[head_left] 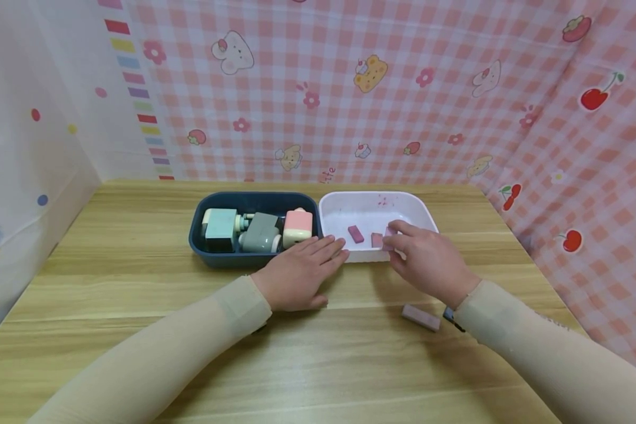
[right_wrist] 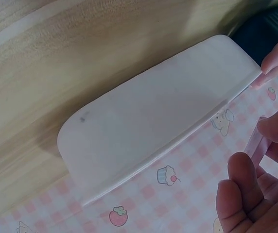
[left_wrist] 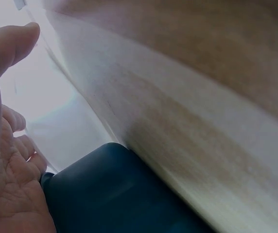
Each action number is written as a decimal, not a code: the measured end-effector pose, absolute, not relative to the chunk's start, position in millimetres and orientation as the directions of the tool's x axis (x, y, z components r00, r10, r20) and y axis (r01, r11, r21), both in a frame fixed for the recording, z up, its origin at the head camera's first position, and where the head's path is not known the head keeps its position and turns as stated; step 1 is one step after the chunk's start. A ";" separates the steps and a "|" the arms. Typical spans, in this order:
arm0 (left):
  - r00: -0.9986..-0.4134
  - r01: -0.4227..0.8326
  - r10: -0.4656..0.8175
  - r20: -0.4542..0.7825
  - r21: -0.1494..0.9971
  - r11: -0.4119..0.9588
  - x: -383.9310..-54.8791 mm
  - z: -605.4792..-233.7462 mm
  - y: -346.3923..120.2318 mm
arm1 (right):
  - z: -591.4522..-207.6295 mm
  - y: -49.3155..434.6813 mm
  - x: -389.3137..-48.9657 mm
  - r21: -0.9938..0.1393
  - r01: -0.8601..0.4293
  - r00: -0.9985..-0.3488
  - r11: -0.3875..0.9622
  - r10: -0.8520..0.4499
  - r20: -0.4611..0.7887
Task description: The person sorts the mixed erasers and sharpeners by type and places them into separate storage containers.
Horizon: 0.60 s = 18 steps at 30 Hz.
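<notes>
My right hand [head_left: 434, 259] pinches a small lilac block [head_left: 388, 237] between thumb and fingertips, over the near side of a white bin [head_left: 344, 255]. In the right wrist view, the pinched block [right_wrist: 259, 148] shows as a thin bar. Inside the white bin lie a magenta block [head_left: 355, 234] and a pale pink block [head_left: 377, 240]. My left hand [head_left: 299, 277] lies palm down with straight fingers across the near rims, where the white bin meets a navy bin [head_left: 228, 259]. The left wrist view shows its fingers by the corner of the navy bin [left_wrist: 114, 194].
The navy bin holds a mint boxy object [head_left: 221, 227], a grey-green one [head_left: 261, 232] and a pink-and-cream one [head_left: 298, 228]. On the wooden table [head_left: 339, 377], a mauve bar [head_left: 421, 318] and a dark blue piece [head_left: 452, 318] lie near my right wrist. Patterned cloth [head_left: 318, 76] stands behind.
</notes>
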<state>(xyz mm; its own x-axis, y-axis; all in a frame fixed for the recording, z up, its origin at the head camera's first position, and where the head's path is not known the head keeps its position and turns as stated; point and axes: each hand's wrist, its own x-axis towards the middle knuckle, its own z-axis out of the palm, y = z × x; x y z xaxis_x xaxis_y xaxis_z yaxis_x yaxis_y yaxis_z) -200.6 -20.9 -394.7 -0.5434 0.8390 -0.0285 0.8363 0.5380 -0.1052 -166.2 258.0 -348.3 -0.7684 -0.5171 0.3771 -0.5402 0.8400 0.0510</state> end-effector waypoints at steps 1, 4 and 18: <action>-0.543 0.837 0.839 -0.028 -0.105 0.537 -200.6 -394.8 -21.0 | -348.1 257.9 -166.6 0.051 -0.539 -0.770 0.841 -0.517 0.375; -0.541 0.838 0.841 -0.027 -0.104 0.536 -200.2 -394.5 -21.3 | -349.1 258.0 -168.2 0.055 -0.531 -0.778 0.845 -0.513 0.362; -0.544 0.837 0.839 -0.033 -0.097 0.539 -200.4 -393.2 -21.3 | -347.0 254.5 -172.7 0.065 -0.505 -0.810 0.861 -0.499 0.307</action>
<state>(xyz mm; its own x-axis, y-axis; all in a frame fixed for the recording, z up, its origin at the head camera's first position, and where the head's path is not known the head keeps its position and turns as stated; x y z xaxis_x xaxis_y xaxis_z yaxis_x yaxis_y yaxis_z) -200.4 -21.3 -393.2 -0.5437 0.8386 -0.0335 0.8369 0.5387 -0.0969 -172.7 254.5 -347.0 -0.8104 -0.4987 0.3074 -0.5049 0.8607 0.0653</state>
